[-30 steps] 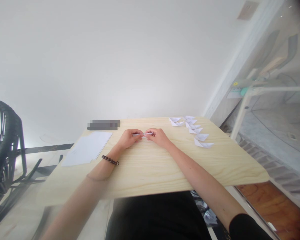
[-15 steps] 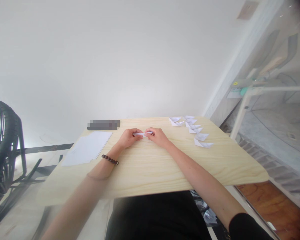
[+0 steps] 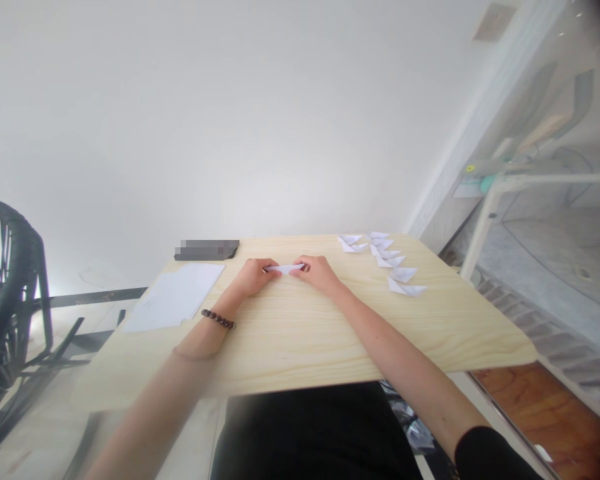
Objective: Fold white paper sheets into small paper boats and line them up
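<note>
While left hand point(image 3: 254, 277) and right hand point(image 3: 319, 273) pinch opposite ends of folded paper point(image 3: 289, 269) near 12 o'clock on table point(image 3: 290, 333), step seems shaping creases; next move likely calls for even grip. White folded shapes point(image 3: 391, 261) lie toward 2 o'clock, sheets point(image 3: 177, 297) toward 9.

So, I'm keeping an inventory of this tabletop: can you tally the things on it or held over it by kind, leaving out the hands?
Folded paper strip, held: 1
Folded white paper shapes at the right: 4, as best their crowding shows
Stack of flat white paper: 1
Dark, pixelated object: 1
Total: 7
</note>
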Demonstrator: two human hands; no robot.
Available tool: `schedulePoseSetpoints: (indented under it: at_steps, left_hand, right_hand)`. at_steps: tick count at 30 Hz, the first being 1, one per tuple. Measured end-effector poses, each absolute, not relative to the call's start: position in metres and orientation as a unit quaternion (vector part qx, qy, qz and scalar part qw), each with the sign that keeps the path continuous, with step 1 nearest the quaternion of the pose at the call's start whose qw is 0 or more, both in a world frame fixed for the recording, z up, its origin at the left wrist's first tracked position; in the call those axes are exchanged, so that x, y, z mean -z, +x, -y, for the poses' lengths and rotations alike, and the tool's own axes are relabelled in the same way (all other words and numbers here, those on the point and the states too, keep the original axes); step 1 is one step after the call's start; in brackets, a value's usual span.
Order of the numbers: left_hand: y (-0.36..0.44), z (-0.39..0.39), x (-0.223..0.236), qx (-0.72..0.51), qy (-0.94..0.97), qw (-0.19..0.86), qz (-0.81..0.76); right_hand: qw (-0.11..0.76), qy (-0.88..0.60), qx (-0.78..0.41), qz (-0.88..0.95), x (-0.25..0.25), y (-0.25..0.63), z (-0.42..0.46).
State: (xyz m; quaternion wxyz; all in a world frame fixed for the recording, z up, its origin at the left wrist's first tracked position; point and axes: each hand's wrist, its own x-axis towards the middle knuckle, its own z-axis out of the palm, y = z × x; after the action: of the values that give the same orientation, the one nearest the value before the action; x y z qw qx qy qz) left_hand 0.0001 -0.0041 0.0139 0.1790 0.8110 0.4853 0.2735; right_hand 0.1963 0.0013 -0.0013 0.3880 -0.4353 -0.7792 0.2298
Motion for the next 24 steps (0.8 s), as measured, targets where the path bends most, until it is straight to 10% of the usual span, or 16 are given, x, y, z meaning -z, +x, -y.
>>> schedulePoseSetpoints:
  at_steps: [24]
  left_hand:
    - [-0.003,0.004,-0.014,-0.328,0.781,0.211,-0.487]
  right_hand:
    - [0.380,-0.416,-0.277,0.778,0.002,0.206,-0.008]
